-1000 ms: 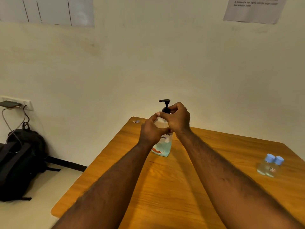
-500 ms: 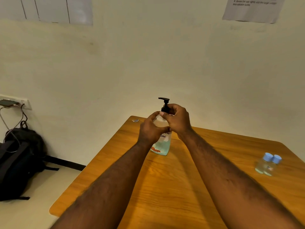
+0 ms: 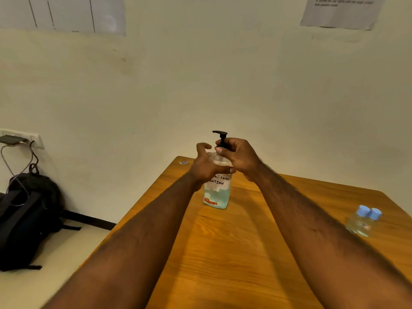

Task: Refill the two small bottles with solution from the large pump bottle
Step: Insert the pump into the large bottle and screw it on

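Fingers of the right hand (image 3: 240, 158) pinch the collar of the pump bottle (image 3: 217, 196), near the far edge of the table (image 3: 223, 253); the left hand (image 3: 204, 169) seemingly grips its shoulder, fingertips blurred.

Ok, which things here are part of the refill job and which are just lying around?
Job: large pump bottle, held by left hand and right hand; two small bottles.
Lying about: backpack, phone, papers on the wall.
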